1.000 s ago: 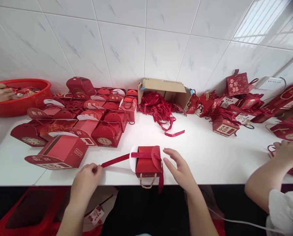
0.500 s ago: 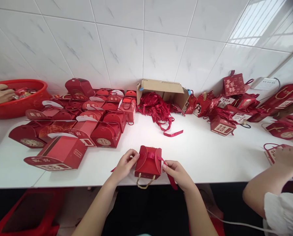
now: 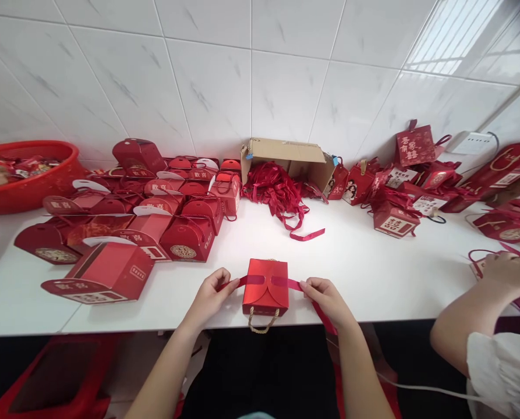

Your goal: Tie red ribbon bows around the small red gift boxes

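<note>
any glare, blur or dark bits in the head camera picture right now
Head view: bright barred reflection on the tiled wall, upper right; dark top-right corner; dim below the white table; the red box, left hand and right hand look fairly sharp.

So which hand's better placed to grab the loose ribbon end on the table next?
Probably the right hand: it looks nearer the loose ribbon end. But it and the left hand pinch ribbon on the red box.
</note>
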`<state>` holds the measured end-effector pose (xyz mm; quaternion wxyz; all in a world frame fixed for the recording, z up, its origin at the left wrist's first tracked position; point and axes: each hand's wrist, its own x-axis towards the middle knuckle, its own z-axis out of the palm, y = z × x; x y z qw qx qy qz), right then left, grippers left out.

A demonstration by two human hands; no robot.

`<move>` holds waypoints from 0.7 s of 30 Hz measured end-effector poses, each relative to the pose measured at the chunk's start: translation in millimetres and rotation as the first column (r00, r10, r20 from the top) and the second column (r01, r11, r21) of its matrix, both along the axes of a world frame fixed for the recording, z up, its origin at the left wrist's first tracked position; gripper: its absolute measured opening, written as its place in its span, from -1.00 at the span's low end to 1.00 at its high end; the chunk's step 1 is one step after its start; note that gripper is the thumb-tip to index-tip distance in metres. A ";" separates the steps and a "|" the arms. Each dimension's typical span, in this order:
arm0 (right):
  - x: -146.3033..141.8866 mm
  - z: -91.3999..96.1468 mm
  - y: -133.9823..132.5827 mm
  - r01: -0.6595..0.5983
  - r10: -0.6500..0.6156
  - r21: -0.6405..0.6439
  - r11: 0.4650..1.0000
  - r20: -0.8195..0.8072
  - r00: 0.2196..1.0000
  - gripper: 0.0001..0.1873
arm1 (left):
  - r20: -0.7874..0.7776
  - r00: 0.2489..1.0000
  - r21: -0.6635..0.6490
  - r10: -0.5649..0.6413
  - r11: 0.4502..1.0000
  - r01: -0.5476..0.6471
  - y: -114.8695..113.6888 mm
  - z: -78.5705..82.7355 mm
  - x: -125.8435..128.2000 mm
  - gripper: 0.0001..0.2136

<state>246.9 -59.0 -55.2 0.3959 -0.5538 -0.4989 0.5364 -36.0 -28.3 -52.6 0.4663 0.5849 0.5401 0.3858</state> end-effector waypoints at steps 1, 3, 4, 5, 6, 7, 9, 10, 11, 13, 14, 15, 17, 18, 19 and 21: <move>-0.1 -0.1 -0.7 0.063 -0.065 0.042 0.997 0.042 0.997 -0.59 | -0.038 0.996 0.062 0.086 0.995 -0.084 -1.2 -1.2 -2.1 -0.70; 2.0 1.1 -4.8 0.249 -0.269 0.162 0.955 0.113 0.956 -0.61 | -0.109 0.942 0.210 0.316 0.934 -0.289 -8.9 -1.2 -8.0 -0.73; 3.7 2.5 -8.6 0.333 -0.364 0.215 0.918 0.127 0.923 -0.58 | -0.138 0.900 0.273 0.414 0.889 -0.367 -15.6 0.2 -11.0 -0.73; 5.2 4.7 -13.6 0.380 -0.417 0.241 0.893 0.126 0.900 -0.58 | -0.169 0.866 0.314 0.471 0.859 -0.405 -23.6 2.4 -13.1 -0.74; 5.9 7.5 -19.6 0.377 -0.411 0.234 0.896 0.119 0.904 -0.60 | -0.202 0.863 0.317 0.464 0.864 -0.390 -32.6 5.1 -14.1 -0.76; 5.4 10.7 -26.0 0.317 -0.343 0.199 0.927 0.110 0.933 -0.63 | -0.229 0.893 0.289 0.387 0.903 -0.317 -41.6 8.2 -13.4 -0.77; 0.0 17.5 -38.5 0.090 -0.099 0.099 0.991 0.088 0.991 -0.61 | -0.252 0.954 0.174 0.161 0.978 -0.119 -56.7 14.4 -7.1 -0.76; -4.5 20.4 -43.4 -0.026 0.021 0.055 0.998 0.081 0.996 -0.60 | -0.243 0.968 0.111 0.059 0.993 -0.032 -61.6 16.9 -2.3 -0.76; -9.6 22.6 -46.9 -0.117 0.115 0.021 0.993 0.077 0.990 -0.59 | -0.222 0.975 0.057 -0.019 0.998 0.032 -64.3 19.0 2.9 -0.75; -18.7 23.9 -50.0 -0.207 0.207 -0.017 0.978 0.082 0.975 -0.61 | -0.168 0.982 -0.025 -0.082 0.997 0.079 -63.5 21.0 11.6 -0.74; -21.6 23.2 -49.8 -0.214 0.216 -0.034 0.976 0.094 0.972 -0.61 | -0.151 0.986 -0.055 -0.066 0.997 0.058 -60.8 21.1 14.1 -0.72; -23.1 21.8 -49.0 -0.207 0.212 -0.056 0.977 0.113 0.971 -0.61 | -0.144 0.989 -0.081 -0.030 0.997 0.018 -57.3 20.5 15.3 -0.71; -22.0 18.0 -46.5 -0.167 0.181 -0.099 0.981 0.154 0.971 -0.59 | -0.148 0.987 -0.120 0.064 0.989 -0.082 -49.7 18.4 14.5 -0.67; -20.3 16.1 -45.2 -0.143 0.161 -0.111 0.983 0.165 0.973 -0.58 | -0.140 0.985 -0.135 0.099 0.984 -0.118 -46.3 17.1 13.3 -0.65; -18.5 14.5 -44.1 -0.125 0.143 -0.114 0.986 0.162 0.976 -0.56 | -0.114 0.986 -0.148 0.124 0.979 -0.141 -43.3 16.0 12.2 -0.64; -16.6 11.9 -41.8 -0.092 0.104 -0.101 0.991 0.125 0.987 -0.54 | 0.011 0.986 -0.166 0.168 0.972 -0.164 -38.6 14.6 11.9 -0.61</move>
